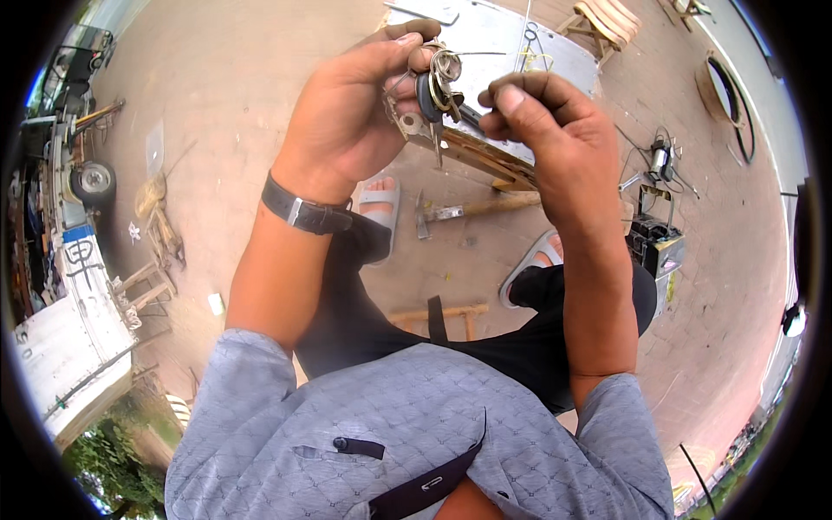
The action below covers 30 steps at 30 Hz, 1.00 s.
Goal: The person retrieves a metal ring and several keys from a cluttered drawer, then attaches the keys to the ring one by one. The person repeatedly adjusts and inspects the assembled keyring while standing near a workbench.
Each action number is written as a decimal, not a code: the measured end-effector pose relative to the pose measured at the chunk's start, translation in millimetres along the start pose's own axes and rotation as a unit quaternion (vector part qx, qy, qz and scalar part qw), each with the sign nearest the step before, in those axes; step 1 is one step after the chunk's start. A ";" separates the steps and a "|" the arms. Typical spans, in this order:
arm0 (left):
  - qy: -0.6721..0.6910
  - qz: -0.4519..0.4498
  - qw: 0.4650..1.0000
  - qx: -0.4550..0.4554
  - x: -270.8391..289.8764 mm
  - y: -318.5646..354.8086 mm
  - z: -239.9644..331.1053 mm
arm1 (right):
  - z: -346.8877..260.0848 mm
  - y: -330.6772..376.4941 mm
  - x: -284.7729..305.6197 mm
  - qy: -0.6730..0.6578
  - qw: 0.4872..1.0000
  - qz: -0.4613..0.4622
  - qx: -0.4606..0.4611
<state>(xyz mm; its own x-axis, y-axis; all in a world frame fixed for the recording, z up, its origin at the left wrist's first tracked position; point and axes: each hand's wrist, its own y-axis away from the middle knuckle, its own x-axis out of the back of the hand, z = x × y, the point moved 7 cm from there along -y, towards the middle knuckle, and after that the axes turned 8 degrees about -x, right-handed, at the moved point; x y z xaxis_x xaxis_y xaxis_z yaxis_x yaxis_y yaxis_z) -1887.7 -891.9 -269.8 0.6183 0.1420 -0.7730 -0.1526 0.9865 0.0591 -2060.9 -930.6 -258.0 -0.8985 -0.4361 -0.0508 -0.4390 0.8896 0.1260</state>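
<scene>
- The left hand (364, 113) is raised in front of the chest, fingers curled and clamped on a bunch of keys (438, 87) with a dark fob and metal rings; a dark wristwatch (303, 211) sits on that wrist.
- The right hand (542, 121) is just beside it, fingertips pinched together on a part of the same bunch, so both hands meet at the keys.
- The keys hang in the air between the two hands, above the ground.
- Below the hands, a hammer (464, 211) with a wooden handle lies on the paved ground (234, 78) between the person's feet in pale sandals (381, 208).
- Beyond lies a grey metal sheet (485, 43) on wooden battens.
- To the right stands a small dark machine (656, 247) with cables.
</scene>
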 end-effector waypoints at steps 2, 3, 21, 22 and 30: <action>-0.002 -0.017 1.000 -0.018 -3.0 7.4 4.9 | -8.5 18.7 -7.2 0.053 0.999 -0.003 0.011; -0.004 -0.022 1.000 -0.015 -5.7 11.1 4.6 | -13.4 26.7 -11.4 0.052 0.998 -0.006 0.021; -0.088 -0.063 0.994 -0.025 -39.9 3.7 -8.1 | -21.6 29.7 17.8 0.029 0.992 0.039 0.115; -0.101 -0.063 0.993 -0.029 -42.2 1.3 -10.2 | -18.3 28.4 21.6 0.017 0.993 0.040 0.112; -0.224 -0.056 0.971 -0.057 -52.8 -5.7 -30.0 | -9.2 29.4 50.6 -0.047 0.993 0.047 0.093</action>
<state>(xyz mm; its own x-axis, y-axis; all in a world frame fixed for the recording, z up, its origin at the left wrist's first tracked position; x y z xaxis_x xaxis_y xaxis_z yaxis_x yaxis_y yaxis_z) -1942.6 -907.4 -248.2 0.9053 0.0803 -0.4172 -0.1337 0.9859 -0.1004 -2119.2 -927.8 -247.8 -0.9285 -0.3435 -0.1411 -0.3398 0.9392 -0.0498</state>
